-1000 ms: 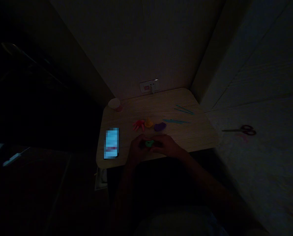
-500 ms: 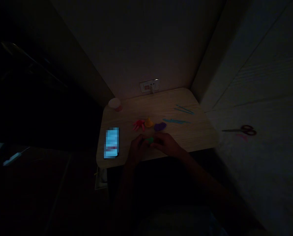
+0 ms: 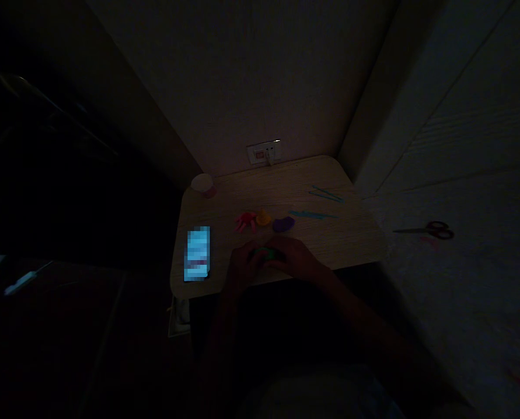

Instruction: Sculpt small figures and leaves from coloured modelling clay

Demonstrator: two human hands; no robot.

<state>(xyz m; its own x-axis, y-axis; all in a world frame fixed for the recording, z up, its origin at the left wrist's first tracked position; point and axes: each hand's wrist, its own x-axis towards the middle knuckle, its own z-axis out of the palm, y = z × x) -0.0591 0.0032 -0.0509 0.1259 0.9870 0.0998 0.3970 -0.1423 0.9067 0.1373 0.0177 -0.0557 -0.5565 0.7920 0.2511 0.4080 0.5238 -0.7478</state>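
A small green lump of what looks like modelling clay is held between my two hands, over the near part of the table. My left hand closes on it from the left, and my right hand grips it from the right. Fingers cover much of the lump, and the light is very dim. Just beyond my hands lie a red and pink many-armed figure, a yellow cone-like piece and a purple curved piece.
A lit phone lies at the table's left, with a pale cup behind it. Thin blue tools rest on the right of the wooden table. Scissors lie off the right side. A wall socket is at the back.
The green lump and the fingers round it have shifted slightly and turned, with the lump a little nearer me than half a second ago. Things on the table have stayed put.
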